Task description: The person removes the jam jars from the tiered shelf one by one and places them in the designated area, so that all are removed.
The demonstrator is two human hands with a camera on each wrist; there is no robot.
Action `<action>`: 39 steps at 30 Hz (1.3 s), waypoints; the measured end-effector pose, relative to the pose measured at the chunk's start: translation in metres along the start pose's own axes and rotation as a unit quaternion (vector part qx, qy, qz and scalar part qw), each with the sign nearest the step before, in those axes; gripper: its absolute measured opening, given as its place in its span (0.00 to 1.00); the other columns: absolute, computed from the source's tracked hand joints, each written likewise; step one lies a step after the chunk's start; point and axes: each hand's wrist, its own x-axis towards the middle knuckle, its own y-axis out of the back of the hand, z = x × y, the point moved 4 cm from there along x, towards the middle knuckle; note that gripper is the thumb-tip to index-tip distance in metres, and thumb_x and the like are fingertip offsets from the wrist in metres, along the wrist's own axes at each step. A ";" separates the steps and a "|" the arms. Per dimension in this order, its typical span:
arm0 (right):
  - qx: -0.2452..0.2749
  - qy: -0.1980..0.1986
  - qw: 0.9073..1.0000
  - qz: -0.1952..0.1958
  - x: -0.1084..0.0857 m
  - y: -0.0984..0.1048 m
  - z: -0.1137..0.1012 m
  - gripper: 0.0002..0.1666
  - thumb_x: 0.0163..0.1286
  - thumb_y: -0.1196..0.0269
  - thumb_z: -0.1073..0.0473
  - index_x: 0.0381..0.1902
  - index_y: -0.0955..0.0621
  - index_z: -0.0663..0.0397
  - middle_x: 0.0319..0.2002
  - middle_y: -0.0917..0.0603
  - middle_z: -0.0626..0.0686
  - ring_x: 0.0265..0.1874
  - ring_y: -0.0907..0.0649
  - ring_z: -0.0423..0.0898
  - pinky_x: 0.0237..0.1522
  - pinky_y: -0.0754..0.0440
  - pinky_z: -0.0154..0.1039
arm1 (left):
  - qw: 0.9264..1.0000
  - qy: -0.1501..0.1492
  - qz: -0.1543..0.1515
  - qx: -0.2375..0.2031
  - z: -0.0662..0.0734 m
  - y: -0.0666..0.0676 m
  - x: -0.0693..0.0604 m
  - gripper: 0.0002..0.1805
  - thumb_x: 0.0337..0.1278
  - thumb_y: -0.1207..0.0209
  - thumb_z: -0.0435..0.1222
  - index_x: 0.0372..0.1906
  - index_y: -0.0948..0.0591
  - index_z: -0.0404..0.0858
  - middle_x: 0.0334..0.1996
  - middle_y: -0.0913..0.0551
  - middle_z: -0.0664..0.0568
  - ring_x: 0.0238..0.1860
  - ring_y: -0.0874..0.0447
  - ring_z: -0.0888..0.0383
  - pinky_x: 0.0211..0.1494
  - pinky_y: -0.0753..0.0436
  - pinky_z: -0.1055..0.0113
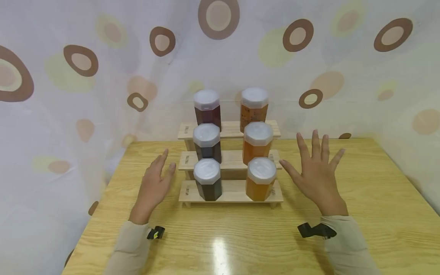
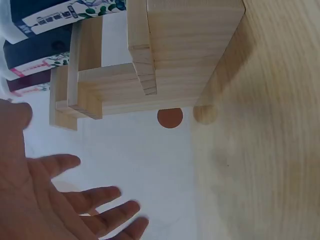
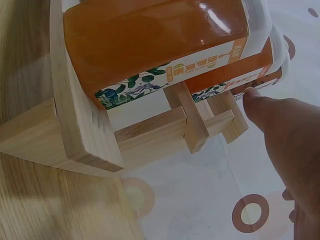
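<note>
A three-step wooden rack (image 1: 233, 191) stands mid-table with two lidded jars on each step. Down its left side are a black jar (image 1: 209, 187), a dark jar (image 1: 207, 147) and a purple-brown jar (image 1: 207, 110). Opposite them stand an orange jar (image 1: 261, 183), another orange jar (image 1: 257, 147) and a speckled brown jar (image 1: 253, 110). My left hand (image 1: 154, 187) is beside the rack's left end, fingers extended, holding nothing. To the right of the rack, my right hand (image 1: 317, 179) has its fingers spread and holds nothing; its thumb points toward the middle step.
The wooden table (image 1: 220, 233) reaches back to a pale patterned curtain (image 1: 220, 68) behind the rack and along both sides. Printed labels (image 3: 175, 72) show on the jars' sides in the wrist views. Each sleeve carries a black wrist device (image 1: 316, 230).
</note>
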 end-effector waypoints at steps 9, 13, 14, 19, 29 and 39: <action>0.069 0.028 0.996 0.052 0.009 0.013 -0.007 0.48 0.78 0.43 0.37 0.83 0.46 0.54 0.79 0.48 0.70 0.75 0.45 0.74 0.68 0.70 0.77 | 0.979 0.025 -0.098 -0.178 -0.017 -0.011 -0.011 0.31 0.86 0.62 0.51 0.82 0.45 0.43 0.71 0.34 0.30 0.71 0.36 0.30 0.66 0.33 0.30; 0.097 0.048 0.991 0.076 0.016 0.021 -0.011 0.46 0.78 0.42 0.40 0.82 0.43 0.57 0.78 0.42 0.69 0.73 0.38 0.73 0.69 0.64 0.78 | 0.966 0.027 -0.143 -0.214 -0.019 -0.017 -0.014 0.30 0.86 0.61 0.48 0.82 0.46 0.41 0.65 0.29 0.28 0.68 0.30 0.31 0.64 0.29 0.34; 0.101 0.052 0.990 0.080 0.018 0.023 -0.012 0.45 0.78 0.42 0.40 0.81 0.42 0.57 0.77 0.41 0.70 0.73 0.38 0.73 0.69 0.63 0.78 | 0.963 0.030 -0.158 -0.218 -0.020 -0.018 -0.015 0.30 0.86 0.60 0.48 0.82 0.48 0.42 0.64 0.27 0.28 0.67 0.28 0.32 0.64 0.28 0.35; 0.111 0.065 0.988 0.081 0.029 0.031 -0.017 0.44 0.78 0.42 0.41 0.80 0.41 0.58 0.77 0.40 0.69 0.74 0.39 0.71 0.69 0.63 0.78 | 0.945 0.018 -0.239 -0.223 -0.024 -0.022 -0.019 0.30 0.85 0.56 0.44 0.79 0.53 0.44 0.55 0.20 0.34 0.60 0.22 0.40 0.64 0.27 0.42; 0.089 0.093 0.988 0.081 0.044 0.045 -0.024 0.44 0.78 0.42 0.39 0.80 0.39 0.58 0.76 0.37 0.69 0.74 0.37 0.68 0.69 0.62 0.78 | 0.912 -0.030 -0.263 -0.315 -0.031 -0.036 -0.018 0.19 0.85 0.55 0.36 0.68 0.42 0.36 0.33 0.26 0.49 0.37 0.27 0.53 0.46 0.23 0.63; 0.108 0.140 0.978 0.110 0.067 0.061 -0.036 0.43 0.76 0.40 0.40 0.77 0.35 0.60 0.75 0.34 0.68 0.72 0.34 0.70 0.66 0.46 0.78 | 0.913 -0.041 -0.228 -0.335 -0.038 -0.047 -0.014 0.20 0.72 0.40 0.28 0.62 0.31 0.30 0.33 0.21 0.47 0.34 0.21 0.54 0.40 0.18 0.63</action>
